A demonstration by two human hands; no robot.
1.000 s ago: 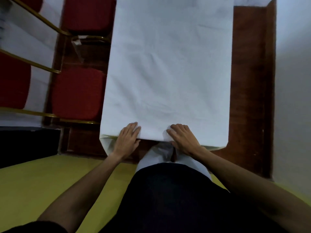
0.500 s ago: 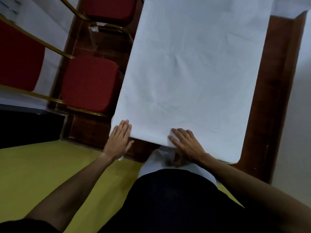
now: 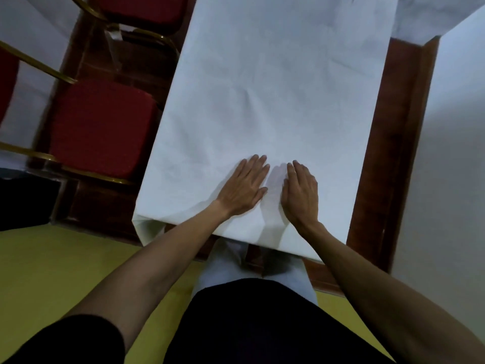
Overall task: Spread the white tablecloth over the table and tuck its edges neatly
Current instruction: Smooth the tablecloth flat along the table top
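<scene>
Both hands have left the near hem, where the right one was working the cloth at the edge, and now lie on top. At the near left corner a loose flap (image 3: 147, 229) hangs untucked, so I judge that corner still needs folding under. Just beyond the near edge, the left hand (image 3: 242, 189) and right hand (image 3: 301, 193) rest flat side by side, nearly touching, fingers straight and close together, palms pressing the white tablecloth (image 3: 275, 74). The cloth covers the tabletop from the near edge to the far end, hiding the table itself. Faint wrinkles (image 3: 249, 97) sit just beyond the fingertips, so this looks like the start of a smoothing stroke outward. A red chair (image 3: 102, 127) stands to the left.
</scene>
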